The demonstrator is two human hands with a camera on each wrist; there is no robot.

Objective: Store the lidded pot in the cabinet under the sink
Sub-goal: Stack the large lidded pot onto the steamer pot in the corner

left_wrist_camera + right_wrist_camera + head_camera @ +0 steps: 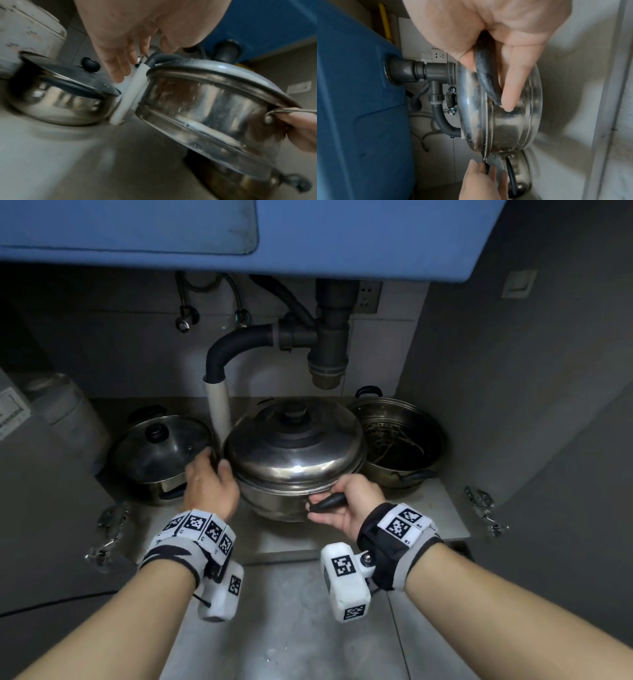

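The lidded steel pot [294,446] [205,101] [505,121] sits in the middle of the cabinet floor [428,518] under the blue sink [239,234]. My right hand [349,501] [496,54] grips the pot's black side handle [327,502] [484,75] at the front right; its fingertips [300,124] show at the rivet. My left hand [209,481] [120,60] lies against the pot's left side with fingers stretched out into the gap beside the white pipe [217,405]. The left wrist view is blurred. The lid is seated on the pot.
A glass-lidded pot [161,453] [65,97] stands close on the left and an open steamer pot [400,440] close on the right. The grey drain trap [329,337] hangs above the lid. A pale canister [65,412] is far left. Door hinges [109,518] [483,505] flank the opening.
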